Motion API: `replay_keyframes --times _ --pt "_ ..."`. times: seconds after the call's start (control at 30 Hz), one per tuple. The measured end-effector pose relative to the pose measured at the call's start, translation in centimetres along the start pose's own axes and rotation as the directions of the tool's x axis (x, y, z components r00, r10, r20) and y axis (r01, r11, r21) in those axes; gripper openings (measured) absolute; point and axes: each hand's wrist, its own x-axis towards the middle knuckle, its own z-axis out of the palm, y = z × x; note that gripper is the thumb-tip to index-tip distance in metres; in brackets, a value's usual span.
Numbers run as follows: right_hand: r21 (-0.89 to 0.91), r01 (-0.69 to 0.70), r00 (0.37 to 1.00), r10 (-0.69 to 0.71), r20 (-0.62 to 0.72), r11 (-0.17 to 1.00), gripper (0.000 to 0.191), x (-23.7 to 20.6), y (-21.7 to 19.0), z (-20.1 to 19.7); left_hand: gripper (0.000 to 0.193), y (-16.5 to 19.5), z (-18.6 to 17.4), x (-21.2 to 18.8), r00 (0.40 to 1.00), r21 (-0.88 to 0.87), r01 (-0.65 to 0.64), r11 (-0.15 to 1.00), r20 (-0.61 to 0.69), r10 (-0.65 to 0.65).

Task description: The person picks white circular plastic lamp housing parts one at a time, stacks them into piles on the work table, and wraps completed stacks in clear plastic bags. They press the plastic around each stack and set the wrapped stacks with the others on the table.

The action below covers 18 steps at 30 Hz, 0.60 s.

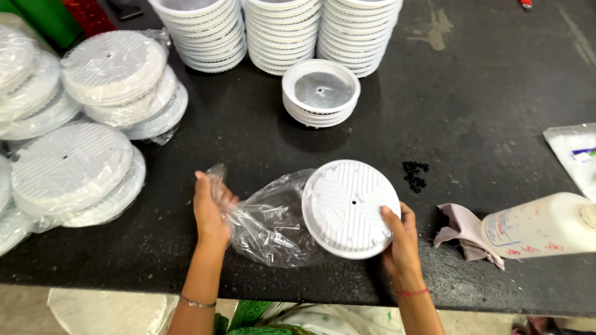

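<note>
a packing workshop: stacked white plastic discs (282, 31) (some bagged) crowd a dark workbench (484, 93).

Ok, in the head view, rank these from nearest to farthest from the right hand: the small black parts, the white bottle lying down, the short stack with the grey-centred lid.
From the right hand:
1. Small black parts, just beyond it on the table.
2. White bottle, lying off to its right.
3. Short stack with the grey-centred lid, farther back, towards the tall white stacks.
</note>
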Motion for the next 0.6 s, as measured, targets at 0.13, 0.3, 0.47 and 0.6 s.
replay_keyframes --times 0.13,0.3,0.47,0.6 --pt "0.063 0.088 0.995 -0.085 -0.056 0.994 0.056 1.5 1.3 0.2 0.064 1.6 2.4 -3.5 0.9 0.674 -0.39 0.628 0.422 0.107" --pt "0.03 0.106 0.989 -0.103 -0.105 0.994 0.063 2.1 2.2 0.8 0.053 1.2 4.9 -6.4 0.796 0.827 -0.552 0.108 0.562 -0.224" --pt "-0.069 0.099 0.982 -0.109 -0.153 0.993 0.065 2.3 2.6 1.2 0.019 -1.3 5.1 -3.7 0.851 0.852 -0.524 0.019 0.524 -0.041" --pt "-0.328 0.166 0.975 -0.204 -0.086 0.93 0.053 2.0 2.4 0.5 0.03 -3.6 6.2 0.1 0.877 0.867 -0.476 0.149 0.455 0.156"
